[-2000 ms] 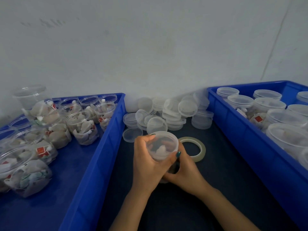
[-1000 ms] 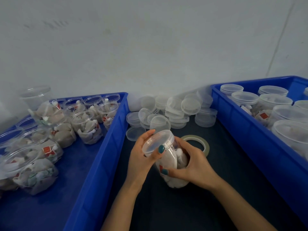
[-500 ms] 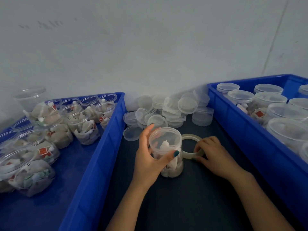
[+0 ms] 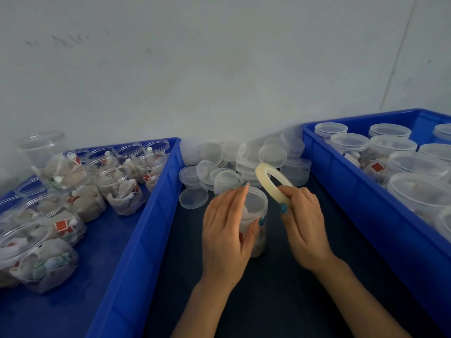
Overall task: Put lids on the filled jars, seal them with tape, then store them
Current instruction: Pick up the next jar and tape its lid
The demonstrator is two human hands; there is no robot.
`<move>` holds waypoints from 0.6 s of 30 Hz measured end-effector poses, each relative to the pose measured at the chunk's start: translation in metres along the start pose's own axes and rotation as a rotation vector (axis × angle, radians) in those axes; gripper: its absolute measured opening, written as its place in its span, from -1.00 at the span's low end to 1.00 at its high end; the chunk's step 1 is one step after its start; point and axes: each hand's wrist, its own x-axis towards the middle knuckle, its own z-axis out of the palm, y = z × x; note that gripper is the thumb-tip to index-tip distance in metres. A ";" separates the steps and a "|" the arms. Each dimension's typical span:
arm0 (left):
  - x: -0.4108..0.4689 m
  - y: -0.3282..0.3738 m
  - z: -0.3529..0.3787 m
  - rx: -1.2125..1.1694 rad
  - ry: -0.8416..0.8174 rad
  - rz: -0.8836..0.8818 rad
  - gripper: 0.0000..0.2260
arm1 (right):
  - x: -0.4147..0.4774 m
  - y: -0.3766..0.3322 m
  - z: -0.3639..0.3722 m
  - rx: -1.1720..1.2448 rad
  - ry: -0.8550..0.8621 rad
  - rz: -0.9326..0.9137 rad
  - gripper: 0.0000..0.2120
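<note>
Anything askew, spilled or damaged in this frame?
Nothing spilled or damaged. Only the loose lids look untidy: a jumbled heap against the wall, between the left crate and right crate, several tilted on edge.

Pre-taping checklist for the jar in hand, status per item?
1. Lid seated on jar: ok, it looks closed on top.
2. Jar steady: ok, left hand holds it upright on the dark table.
3. Tape roll in hand: ok, right hand pinches it, lifted off the table beside the lid.
4. Free tape end found: cannot tell, the tape is clear.
5. Room in the right bin for storing: cannot tell, lidded jars fill the part in view.
</note>
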 end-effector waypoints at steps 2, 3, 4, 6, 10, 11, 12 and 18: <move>0.000 0.005 0.001 -0.001 -0.001 -0.008 -0.48 | -0.003 -0.005 0.005 -0.042 0.039 -0.071 -0.74; 0.000 0.007 0.002 -0.001 -0.001 0.007 -0.48 | -0.004 -0.007 0.007 -0.049 0.050 -0.098 -0.74; 0.000 0.010 0.003 -0.006 -0.001 0.029 -0.49 | -0.004 -0.009 0.009 -0.051 0.053 -0.120 -0.75; 0.000 0.015 0.004 -0.014 -0.003 0.053 -0.53 | -0.004 -0.012 0.011 -0.046 0.056 -0.137 -0.76; -0.001 0.020 0.003 -0.078 0.012 0.029 -0.52 | -0.005 -0.015 0.011 -0.035 0.086 -0.150 -0.78; -0.001 0.020 0.002 -0.116 0.030 -0.003 -0.52 | -0.005 -0.015 0.010 -0.045 0.086 -0.169 -0.79; 0.000 0.021 0.001 -0.145 0.060 -0.039 -0.53 | -0.005 -0.016 0.009 -0.058 0.076 -0.193 -0.79; 0.006 0.013 -0.011 -0.124 0.299 -0.081 -0.75 | -0.007 -0.017 0.009 -0.177 0.013 -0.305 -0.75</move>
